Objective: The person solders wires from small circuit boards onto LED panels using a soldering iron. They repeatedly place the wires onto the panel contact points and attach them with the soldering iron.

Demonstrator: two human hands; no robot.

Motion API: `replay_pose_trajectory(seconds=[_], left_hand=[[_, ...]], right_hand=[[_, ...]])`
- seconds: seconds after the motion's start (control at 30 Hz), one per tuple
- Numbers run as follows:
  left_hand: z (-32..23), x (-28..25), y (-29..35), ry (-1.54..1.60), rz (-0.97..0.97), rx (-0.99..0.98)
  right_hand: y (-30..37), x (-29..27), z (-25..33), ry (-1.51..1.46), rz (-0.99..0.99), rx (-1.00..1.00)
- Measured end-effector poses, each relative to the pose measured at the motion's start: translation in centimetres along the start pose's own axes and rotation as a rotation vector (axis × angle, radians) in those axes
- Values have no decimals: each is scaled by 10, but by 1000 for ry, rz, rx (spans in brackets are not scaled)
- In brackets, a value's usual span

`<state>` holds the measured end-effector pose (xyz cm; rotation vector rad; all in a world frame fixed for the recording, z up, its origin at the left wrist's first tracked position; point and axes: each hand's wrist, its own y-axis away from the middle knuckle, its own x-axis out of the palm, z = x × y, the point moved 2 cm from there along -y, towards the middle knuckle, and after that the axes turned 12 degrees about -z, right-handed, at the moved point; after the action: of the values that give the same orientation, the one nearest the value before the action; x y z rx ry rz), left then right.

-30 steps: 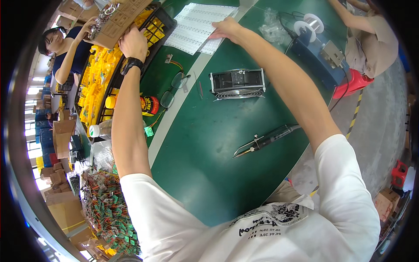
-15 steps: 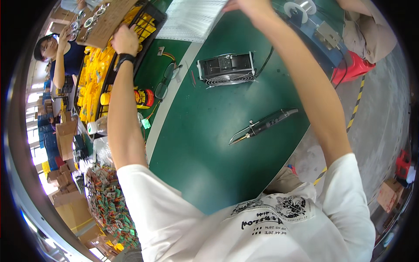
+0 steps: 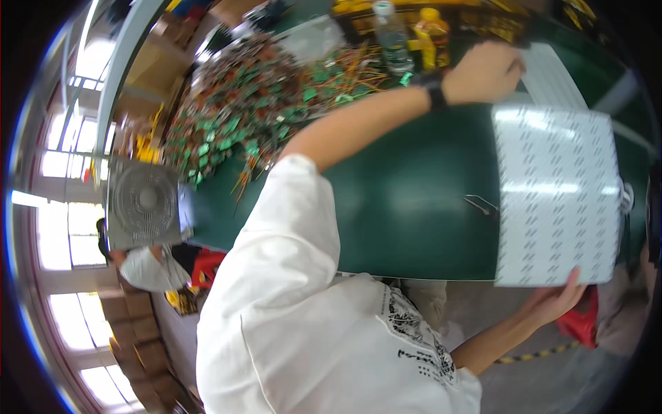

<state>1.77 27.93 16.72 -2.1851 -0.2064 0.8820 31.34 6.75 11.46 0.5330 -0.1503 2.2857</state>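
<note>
L hand (image 3: 486, 72) was up at the far edge of the big white sheet (image 3: 555, 196), fingers curled over that edge, black wristband on the wrist. How tightly it gripped couldn't be told; fingertips hidden behind the sheet's top. R hand (image 3: 555, 300) was at the near edge, fingers spread and mostly open, tips pressed under the lower rim, more propping than pinching.

Sheet was held between both hands, spanning across the right part of the green table (image 3: 414, 207), near edge past the table's rim.

Risks, as judged: R hand's hold looked loose, so the sheet could slip off the fingertips and drop or fold. Sheet is wide and thin; support at two edges only could let it sag or crease midway. A small metal clip-like item (image 3: 481, 203) lay on the table just beside the sheet's left side; dragging the sheet could snag it.

Look of the sheet: white, rectangular, glossy w/ glare bands, covered in regular rows of small dark dashes.

Heap of green circuit boards (image 3: 234, 103) w/ orange leads lay well apart, far left; bottles (image 3: 414, 31) behind.
</note>
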Motion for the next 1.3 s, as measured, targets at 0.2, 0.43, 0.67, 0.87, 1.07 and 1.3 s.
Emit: replay_pose_trajectory(seconds=[0.2, 0.43, 0.67, 0.87, 1.07, 1.3], left_hand=[[-99, -182, 177, 13, -185, -547], [-170, -183, 334, -663, -35, -658], [-135, -169, 379, -707, -64, -602], [-88, -229, 378, -799, -279, -514], [6, -312, 368, -1130, -470, -640], [57, -324, 404, -1228, -291, -702]], right_hand=[[105, -51, -50, 73, 300, 316], [196, -25, -103, 193, 655, 373], [231, -4, -120, 344, 879, 526], [243, -13, -109, 634, 1026, 526], [256, -19, -121, 727, 1065, 155], [257, -17, -119, 692, 1071, 182]])
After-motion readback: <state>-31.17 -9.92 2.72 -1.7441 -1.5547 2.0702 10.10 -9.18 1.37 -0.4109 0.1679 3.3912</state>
